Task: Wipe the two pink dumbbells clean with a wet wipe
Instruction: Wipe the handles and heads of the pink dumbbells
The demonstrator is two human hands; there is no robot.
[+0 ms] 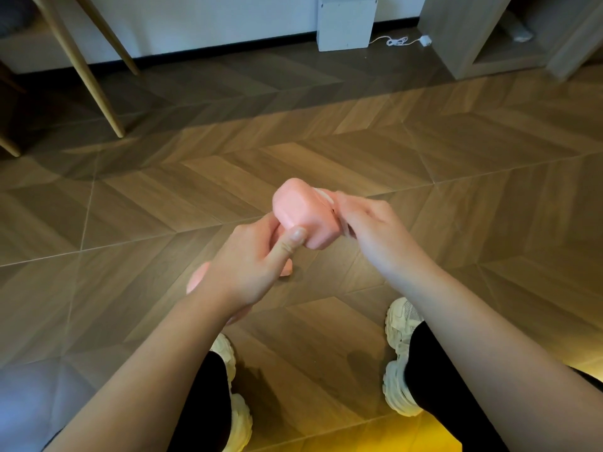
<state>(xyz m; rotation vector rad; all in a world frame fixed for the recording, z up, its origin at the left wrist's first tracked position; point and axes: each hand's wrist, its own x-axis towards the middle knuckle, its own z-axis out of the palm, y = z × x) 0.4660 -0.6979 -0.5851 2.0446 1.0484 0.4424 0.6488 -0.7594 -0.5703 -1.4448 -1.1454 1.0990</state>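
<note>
Dumbbells, two: upper dumbbell (pixel 305 216) clamped in left hand's (pixel 248 262) grip, lower dumbbell (pixel 198 277) on floor (pixel 326 141); right hand (pixel 368 223) pinches one wipe (pixel 325 195).

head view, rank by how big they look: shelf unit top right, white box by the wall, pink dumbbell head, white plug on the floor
1. shelf unit, cut off by the frame
2. pink dumbbell head and white box: look alike; dumbbell is nearer the camera
3. white plug

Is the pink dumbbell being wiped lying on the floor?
No, the left hand holds the pink dumbbell off the floor while the right hand rubs it with a wet wipe.
</note>
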